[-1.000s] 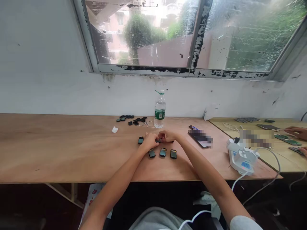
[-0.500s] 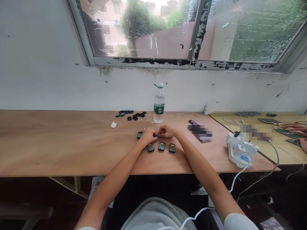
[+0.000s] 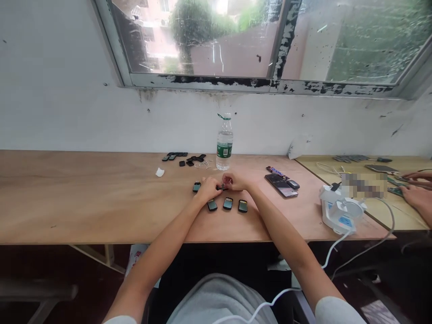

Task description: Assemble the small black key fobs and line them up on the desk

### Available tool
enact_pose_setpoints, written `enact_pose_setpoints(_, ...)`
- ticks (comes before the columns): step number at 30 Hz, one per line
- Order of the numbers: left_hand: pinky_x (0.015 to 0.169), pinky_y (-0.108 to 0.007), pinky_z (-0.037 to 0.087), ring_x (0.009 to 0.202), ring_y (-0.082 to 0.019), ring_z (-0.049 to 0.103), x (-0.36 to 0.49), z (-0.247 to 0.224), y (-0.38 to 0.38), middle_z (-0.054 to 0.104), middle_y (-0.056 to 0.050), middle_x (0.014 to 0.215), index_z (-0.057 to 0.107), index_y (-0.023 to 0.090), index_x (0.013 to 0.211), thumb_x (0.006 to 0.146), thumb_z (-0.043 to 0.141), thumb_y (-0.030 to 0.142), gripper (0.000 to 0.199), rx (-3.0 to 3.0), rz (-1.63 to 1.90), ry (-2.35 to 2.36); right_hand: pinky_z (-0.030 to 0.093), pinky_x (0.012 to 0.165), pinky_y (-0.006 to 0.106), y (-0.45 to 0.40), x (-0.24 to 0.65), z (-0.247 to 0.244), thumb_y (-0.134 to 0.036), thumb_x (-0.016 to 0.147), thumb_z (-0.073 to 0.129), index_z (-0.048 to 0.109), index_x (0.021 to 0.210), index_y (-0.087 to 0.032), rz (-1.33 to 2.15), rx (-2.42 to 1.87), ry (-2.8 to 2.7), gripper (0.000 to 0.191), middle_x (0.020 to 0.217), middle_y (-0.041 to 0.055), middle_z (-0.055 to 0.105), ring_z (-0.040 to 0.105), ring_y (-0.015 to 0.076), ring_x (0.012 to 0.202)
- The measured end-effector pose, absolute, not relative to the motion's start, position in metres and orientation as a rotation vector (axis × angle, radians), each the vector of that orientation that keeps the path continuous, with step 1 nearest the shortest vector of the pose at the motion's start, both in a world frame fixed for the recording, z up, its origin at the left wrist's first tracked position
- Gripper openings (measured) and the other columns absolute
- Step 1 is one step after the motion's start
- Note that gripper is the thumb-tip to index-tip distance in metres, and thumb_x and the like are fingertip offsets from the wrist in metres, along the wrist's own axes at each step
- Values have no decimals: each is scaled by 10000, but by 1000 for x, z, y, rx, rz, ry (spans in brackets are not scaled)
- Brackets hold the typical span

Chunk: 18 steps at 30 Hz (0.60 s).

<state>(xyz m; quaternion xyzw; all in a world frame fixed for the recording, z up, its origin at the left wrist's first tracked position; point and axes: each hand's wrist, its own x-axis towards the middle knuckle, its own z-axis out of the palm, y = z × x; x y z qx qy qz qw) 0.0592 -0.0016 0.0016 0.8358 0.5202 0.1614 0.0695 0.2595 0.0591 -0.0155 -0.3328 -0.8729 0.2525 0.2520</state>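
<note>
Between my hands is a small dark device (image 3: 220,187), mostly covered by fingers. My left hand (image 3: 208,190) grips its left end, fingers closed. At its right end my right hand (image 3: 234,181) is pinched, thumb and fingertips together on the piece. Just in front of them lie three small black devices with grey screens: the left one (image 3: 212,204) close under my left hand, the middle one (image 3: 227,204) and the right one (image 3: 242,206). Another such device (image 3: 196,186) rests left of my left hand.
A water bottle (image 3: 224,150) stands behind my hands. Several black parts (image 3: 195,159) and a white scrap (image 3: 159,172) lie at the back left. To the right are a phone (image 3: 281,185), a snack bar (image 3: 276,172) and a white power strip (image 3: 337,216). A co-worker's hands (image 3: 416,193) work at far right.
The view has shifted slightly. My hands stay together on the small device, with only slight finger movement. The co-worker's nearer hand has moved left over the green boards.
</note>
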Motion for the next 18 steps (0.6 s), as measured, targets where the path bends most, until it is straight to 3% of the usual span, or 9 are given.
enact_pose_setpoints(3,1016,-452,372,1062,-318,675,60,4,-5,813,-68,953,848,238,1006,897,741,322,174,2511,481,1570,468,674,241,56,259,-13,-120,798,652,649,861,-164,665,-944,-2344,77,809,19,678,591,142,734)
enact_pose_setpoints(9,1007,-443,365,1166,-326,629,64,1,-6,816,-79,1048,847,245,1020,893,778,381,198,2531,490,1591,518,716,253,62,261,-16,-117,890,629,753,995,-158,430,-1337,-2202,168,957,79,774,683,176,814)
enact_pose_setpoints(18,1016,-465,369,1141,-328,622,66,-1,-6,816,-69,1069,846,255,1022,921,749,323,156,2554,502,1587,552,837,274,72,249,-25,-65,868,622,828,944,-172,318,-1320,-2339,244,1024,81,807,712,211,920)
